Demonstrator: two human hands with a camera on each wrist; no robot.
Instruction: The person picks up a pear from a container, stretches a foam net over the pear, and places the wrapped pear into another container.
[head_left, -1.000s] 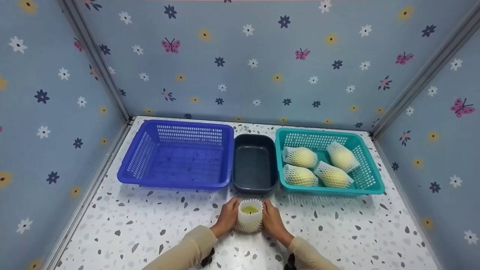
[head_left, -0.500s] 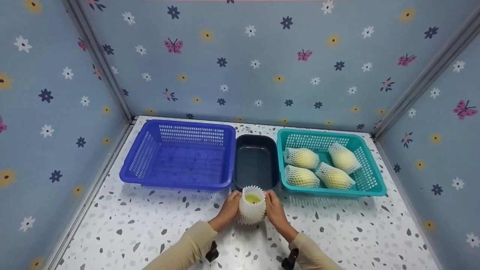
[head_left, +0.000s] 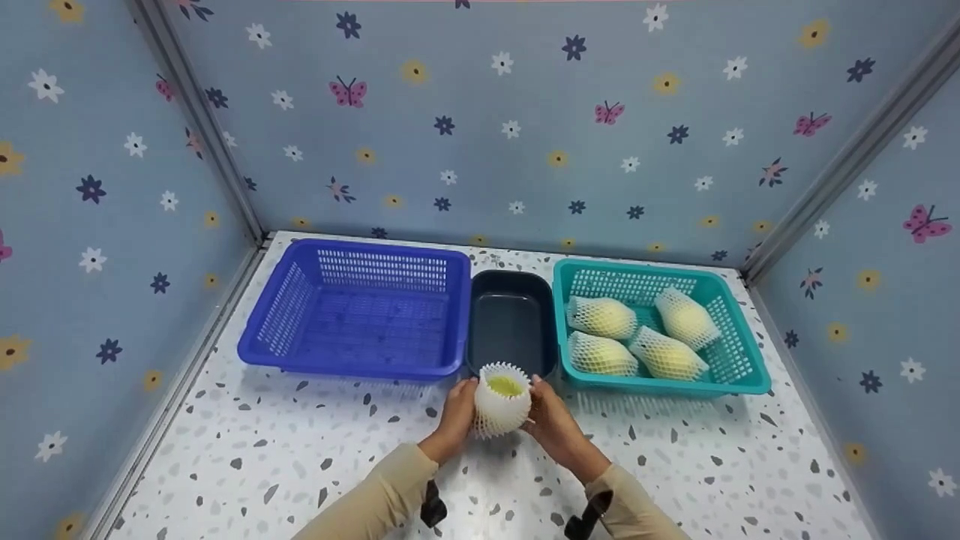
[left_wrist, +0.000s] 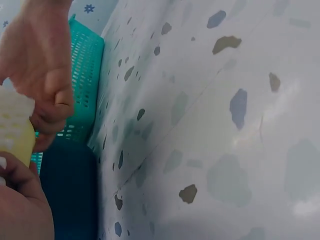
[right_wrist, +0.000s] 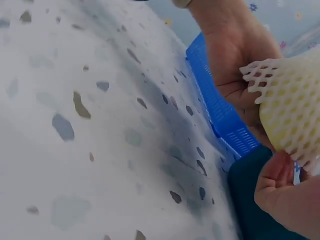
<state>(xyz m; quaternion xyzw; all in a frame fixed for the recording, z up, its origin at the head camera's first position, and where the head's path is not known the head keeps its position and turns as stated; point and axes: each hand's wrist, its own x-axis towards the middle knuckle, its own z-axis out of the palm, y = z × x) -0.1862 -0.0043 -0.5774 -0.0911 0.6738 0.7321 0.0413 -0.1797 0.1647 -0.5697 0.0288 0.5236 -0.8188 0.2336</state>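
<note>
Between my hands is a yellow-green fruit [head_left: 504,387] in a white foam net sleeve [right_wrist: 292,107], its open toothed end facing up. My left hand [head_left: 454,420] grips it from the left side. My right hand [head_left: 556,429] holds it from the right; in the right wrist view, that hand's thumb and finger [right_wrist: 281,172] pinch the net's lower edge. The fruit is above the table, just in front of the dark grey tub [head_left: 511,322]. In the left wrist view the fruit is mostly cut off at the left edge.
A blue-purple basket [head_left: 352,369] stands left of the tub. To its right is a teal basket [head_left: 675,384] with several netted fruits [head_left: 667,354] inside. All three containers stand in a row on a speckled white table [head_left: 315,427], with patterned walls on three sides.
Both hands have lifted the netted fruit and moved it slightly forward, towards the dark tub. My right hand's fingers have shifted on the net. The baskets have stayed put.
</note>
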